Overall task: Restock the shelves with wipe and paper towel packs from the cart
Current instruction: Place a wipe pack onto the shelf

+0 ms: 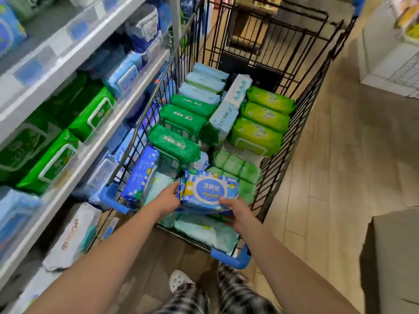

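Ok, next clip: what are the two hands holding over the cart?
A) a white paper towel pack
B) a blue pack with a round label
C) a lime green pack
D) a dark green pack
B: the left hand and right hand grip opposite ends of the blue pack above the cart.

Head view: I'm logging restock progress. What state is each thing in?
Blue white-lidded wipe pack, held flat above the cart's near end.
Left hand, grips the pack's left edge.
Right hand, grips its right corner.
Black wire cart, loaded with packs.
Dark green wipe packs, standing on edge in the cart.
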